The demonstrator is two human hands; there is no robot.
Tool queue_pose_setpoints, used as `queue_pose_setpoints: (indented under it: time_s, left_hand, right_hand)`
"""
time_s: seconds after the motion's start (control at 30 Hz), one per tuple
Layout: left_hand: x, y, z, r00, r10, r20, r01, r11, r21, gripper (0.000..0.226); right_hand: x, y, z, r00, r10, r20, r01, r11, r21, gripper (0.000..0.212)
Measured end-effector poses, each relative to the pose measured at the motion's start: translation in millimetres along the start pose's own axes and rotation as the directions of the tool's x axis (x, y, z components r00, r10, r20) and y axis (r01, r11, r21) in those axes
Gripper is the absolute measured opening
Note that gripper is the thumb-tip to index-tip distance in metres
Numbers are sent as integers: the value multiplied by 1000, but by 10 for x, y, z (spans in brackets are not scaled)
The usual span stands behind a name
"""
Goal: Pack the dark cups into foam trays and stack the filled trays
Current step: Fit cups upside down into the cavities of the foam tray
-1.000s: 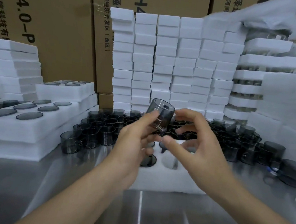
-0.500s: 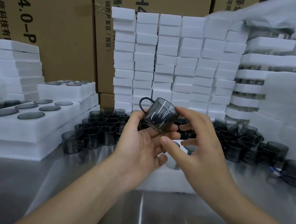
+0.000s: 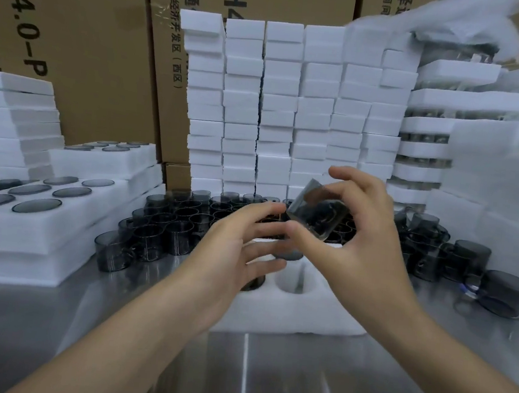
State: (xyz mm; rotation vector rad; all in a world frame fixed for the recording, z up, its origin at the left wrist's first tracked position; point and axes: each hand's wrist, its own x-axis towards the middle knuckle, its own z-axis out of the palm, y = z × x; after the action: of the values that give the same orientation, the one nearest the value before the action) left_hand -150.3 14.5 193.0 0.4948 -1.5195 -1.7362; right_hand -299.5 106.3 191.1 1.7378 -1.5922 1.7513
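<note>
My right hand (image 3: 358, 240) pinches a dark see-through cup (image 3: 317, 209), tilted, above the white foam tray (image 3: 297, 314) in front of me. My left hand (image 3: 237, 251) hovers just left of the cup with fingers spread and loose, its fingertips close to the cup's lower edge; whether they touch it I cannot tell. The tray shows an empty round hole (image 3: 292, 282) and a hole with a dark cup (image 3: 253, 283) partly hidden under my left fingers. Several loose dark cups (image 3: 166, 228) crowd the table behind the tray.
Filled foam trays (image 3: 44, 207) are stacked at the left with cup bottoms showing. Tall stacks of white foam blocks (image 3: 279, 109) stand behind, with cardboard boxes (image 3: 85, 52) behind them. More foam and filled trays (image 3: 491, 174) rise at the right. More loose cups (image 3: 502, 292) lie at the right.
The cup passed from my left hand's grip to my right hand and moved right, tilting over. My left hand let go and spread its fingers.
</note>
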Motion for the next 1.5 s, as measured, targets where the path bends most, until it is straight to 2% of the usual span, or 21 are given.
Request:
queue_pose_setpoints:
  time_s: [0.07, 0.13, 0.2, 0.27, 0.33, 0.43, 0.53, 0.63, 0.73, 0.8, 0.83, 0.9, 0.97, 1.0, 1.03, 1.1, 1.17, 1.23, 1.37, 1.5]
  left_hand:
    - [-17, 13, -9, 992, 26, 126, -39, 994, 106, 32]
    - [-21, -4, -19, 979, 65, 194, -98, 982, 164, 31]
    - [-19, -22, -29, 976, 124, 180, -166, 955, 244, 26]
    - [-11, -47, -37, 977, 173, 126, -203, 937, 285, 18]
    - [11, -80, -56, 982, 186, 26, -187, 953, 239, 19]
    - [67, -81, -103, 975, 117, -191, -95, 988, 119, 22]
    - [119, -58, -139, 954, 20, -298, -18, 1000, 9, 22]
    - [141, -38, -152, 954, -95, -285, 47, 984, -171, 33]
    - [123, -8, -187, 986, -107, -126, 66, 953, -294, 34]
    - [118, -25, -183, 997, -54, -55, 41, 974, -223, 31]
    - [116, -45, -168, 998, -13, -58, 5, 991, -131, 31]
    - [110, -101, -138, 987, 135, -88, -116, 975, 188, 33]
    - [102, -155, -156, 955, 289, -67, -212, 822, 528, 38]
    - [99, -180, -181, 945, 325, -41, -227, 741, 632, 43]
    - [98, -201, -203, 946, 324, -22, -222, 693, 686, 48]
    - [89, -228, -217, 963, 270, -7, -188, 686, 703, 55]
    - [99, -254, -215, 967, 253, 3, -175, 663, 728, 58]
    - [101, -265, -207, 966, 257, 17, -181, 630, 755, 57]
    - [69, -272, -178, 970, 240, 29, -171, 597, 784, 54]
    - [18, -287, -97, 943, 333, -11, -153, 461, 874, 66]
  right_hand:
    - [1, -2, 4, 996, 8, 92, -3, 999, -51, 33]
    - [-21, -8, 24, 972, 13, 235, 3, 998, -69, 39]
    - [-43, -2, 36, 931, 8, 365, 16, 998, -64, 43]
    - [-40, 12, 16, 900, 5, 435, -3, 1000, -7, 46]
    - [-8, 46, -11, 912, 26, 409, -63, 995, 78, 49]
    - [69, 156, -39, 963, 174, 207, -221, 947, 234, 47]
    - [132, 309, -69, 948, 315, 47, -315, 905, 287, 36]
    - [152, 442, -88, 933, 358, 37, -358, 912, 202, 30]
    - [110, 508, -66, 942, 333, 39, -335, 939, 78, 27]
    - [96, 525, -49, 941, 334, 49, -337, 939, 62, 25]
    - [99, 526, -44, 940, 334, 64, -337, 941, 36, 23]
    - [110, 570, -48, 925, 353, 140, -336, 933, -128, 19]
    - [111, 639, -68, 866, 424, 265, -275, 847, -456, 25]
    - [102, 660, -76, 822, 476, 311, -239, 786, -570, 28]
    - [93, 665, -81, 780, 526, 339, -242, 753, -612, 30]
    - [82, 666, -90, 736, 568, 368, -283, 752, -596, 38]
    - [104, 666, -107, 732, 570, 373, -265, 743, -615, 42]
    - [166, 688, -151, 717, 573, 396, -274, 755, -596, 41]
    - [229, 690, -261, 626, 622, 470, -368, 768, -525, 39]
    - [253, 701, -295, 644, 579, 500, -321, 798, -510, 44]
